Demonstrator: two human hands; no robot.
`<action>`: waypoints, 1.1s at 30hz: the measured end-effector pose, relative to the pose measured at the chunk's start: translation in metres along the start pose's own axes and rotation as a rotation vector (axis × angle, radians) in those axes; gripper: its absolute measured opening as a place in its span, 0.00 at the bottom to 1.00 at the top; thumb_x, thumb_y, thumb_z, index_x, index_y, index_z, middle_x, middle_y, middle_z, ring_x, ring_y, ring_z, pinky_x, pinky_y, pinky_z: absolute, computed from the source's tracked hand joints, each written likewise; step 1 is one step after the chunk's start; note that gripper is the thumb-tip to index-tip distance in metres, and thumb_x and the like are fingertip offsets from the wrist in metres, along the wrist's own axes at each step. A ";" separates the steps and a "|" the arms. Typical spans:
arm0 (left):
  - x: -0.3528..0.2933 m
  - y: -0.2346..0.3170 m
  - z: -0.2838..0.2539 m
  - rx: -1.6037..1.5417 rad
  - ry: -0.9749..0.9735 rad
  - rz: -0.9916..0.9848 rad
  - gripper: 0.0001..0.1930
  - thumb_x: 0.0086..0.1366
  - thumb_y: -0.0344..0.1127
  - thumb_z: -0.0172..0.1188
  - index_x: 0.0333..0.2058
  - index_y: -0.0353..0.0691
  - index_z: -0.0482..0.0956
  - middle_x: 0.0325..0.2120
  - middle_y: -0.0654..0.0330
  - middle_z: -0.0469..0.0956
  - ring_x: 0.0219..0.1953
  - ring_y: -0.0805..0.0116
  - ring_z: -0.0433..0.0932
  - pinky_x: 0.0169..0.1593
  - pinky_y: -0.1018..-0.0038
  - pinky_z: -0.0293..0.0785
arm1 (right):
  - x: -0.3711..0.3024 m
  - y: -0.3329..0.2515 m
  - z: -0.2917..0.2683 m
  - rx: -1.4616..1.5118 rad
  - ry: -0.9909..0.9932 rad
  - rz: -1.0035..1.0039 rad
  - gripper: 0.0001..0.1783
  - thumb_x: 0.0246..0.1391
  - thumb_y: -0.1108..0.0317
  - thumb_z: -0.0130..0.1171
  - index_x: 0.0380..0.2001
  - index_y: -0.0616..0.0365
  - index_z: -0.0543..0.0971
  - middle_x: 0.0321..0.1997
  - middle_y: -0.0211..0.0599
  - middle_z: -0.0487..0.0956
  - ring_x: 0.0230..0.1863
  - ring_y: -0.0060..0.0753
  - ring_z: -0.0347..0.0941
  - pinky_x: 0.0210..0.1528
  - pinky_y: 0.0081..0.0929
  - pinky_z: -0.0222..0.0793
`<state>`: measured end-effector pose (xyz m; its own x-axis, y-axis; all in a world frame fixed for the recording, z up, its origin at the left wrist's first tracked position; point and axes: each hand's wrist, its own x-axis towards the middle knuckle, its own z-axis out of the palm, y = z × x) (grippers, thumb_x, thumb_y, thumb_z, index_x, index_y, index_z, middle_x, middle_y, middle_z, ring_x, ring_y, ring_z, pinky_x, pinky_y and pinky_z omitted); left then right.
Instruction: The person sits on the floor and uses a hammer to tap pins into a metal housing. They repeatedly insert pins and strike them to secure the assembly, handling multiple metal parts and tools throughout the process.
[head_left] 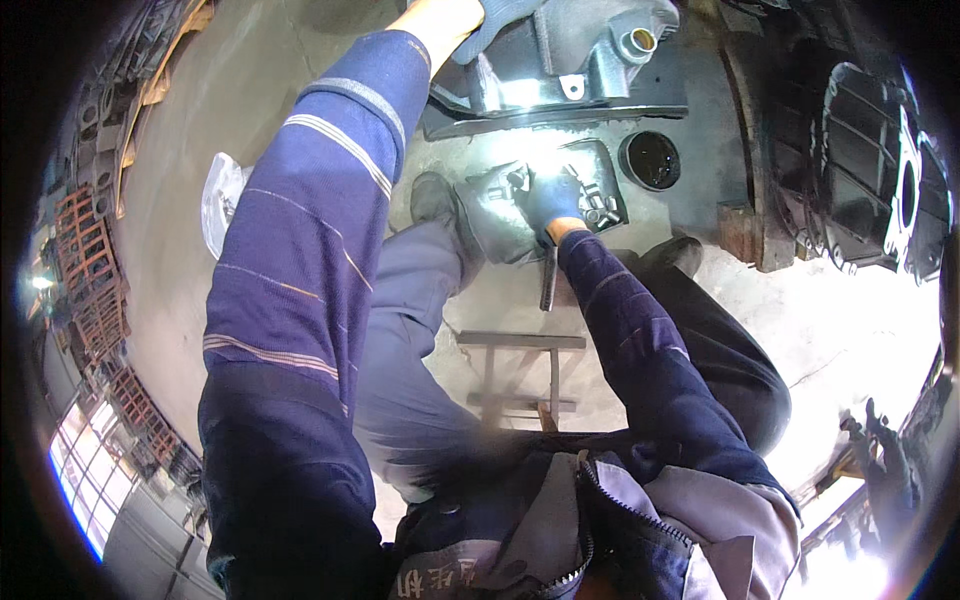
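My left hand [492, 28], in a dark blue glove, reaches to the top edge beside a large dark metal casting [570, 60]. Its fingers run out of the picture, so its grip is hidden. My right hand [555, 200], gloved the same way, is low over a shallow black tray [622, 180] on the floor between my feet. Several short metal cylinders [597, 205] lie in the tray by that hand. Glare and the hand's back hide its fingers. Below its wrist a dark bar [548, 280] sticks out toward me; whether the hand holds it does not show.
A round black bowl of dark liquid [650, 160] stands right of the tray. A small metal frame stool [520, 342] is between my legs. Dark ribbed metal parts [865, 160] stand at the right; a clear plastic bag [222, 195] lies left. Orange racks [90, 260] line the far left.
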<state>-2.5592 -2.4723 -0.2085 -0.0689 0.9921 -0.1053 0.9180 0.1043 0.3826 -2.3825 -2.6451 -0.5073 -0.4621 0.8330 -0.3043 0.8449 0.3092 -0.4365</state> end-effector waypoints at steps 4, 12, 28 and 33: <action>0.007 -0.005 0.003 0.060 0.006 0.066 0.27 0.74 0.48 0.43 0.37 0.29 0.83 0.40 0.32 0.80 0.46 0.35 0.81 0.52 0.48 0.73 | 0.010 -0.010 0.021 -0.090 0.009 -0.076 0.12 0.57 0.60 0.58 0.36 0.53 0.85 0.34 0.47 0.85 0.37 0.48 0.83 0.38 0.43 0.77; 0.007 -0.006 0.003 0.276 -0.016 0.227 0.26 0.76 0.45 0.40 0.35 0.30 0.82 0.34 0.37 0.83 0.39 0.36 0.83 0.48 0.47 0.77 | 0.016 -0.006 0.042 -0.353 -0.033 -0.134 0.09 0.57 0.66 0.57 0.41 0.48 0.82 0.39 0.33 0.83 0.43 0.39 0.81 0.36 0.42 0.74; 0.000 0.000 -0.005 0.080 -0.073 -0.038 0.30 0.75 0.57 0.40 0.51 0.42 0.85 0.52 0.44 0.81 0.56 0.44 0.80 0.62 0.54 0.72 | -0.043 0.019 -0.117 1.350 0.183 0.226 0.35 0.62 0.44 0.65 0.57 0.66 0.78 0.45 0.34 0.83 0.38 0.21 0.77 0.36 0.21 0.74; -0.001 0.000 -0.005 0.015 -0.121 -0.068 0.31 0.75 0.58 0.40 0.52 0.39 0.84 0.53 0.43 0.80 0.56 0.43 0.79 0.62 0.56 0.71 | -0.053 0.038 -0.230 1.285 0.213 -0.084 0.34 0.66 0.40 0.58 0.56 0.62 0.79 0.39 0.34 0.86 0.33 0.20 0.79 0.34 0.20 0.75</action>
<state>-2.5614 -2.4731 -0.2036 -0.0839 0.9669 -0.2409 0.9188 0.1686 0.3568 -2.2637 -2.5724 -0.3131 -0.3487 0.9253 -0.1490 -0.0990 -0.1945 -0.9759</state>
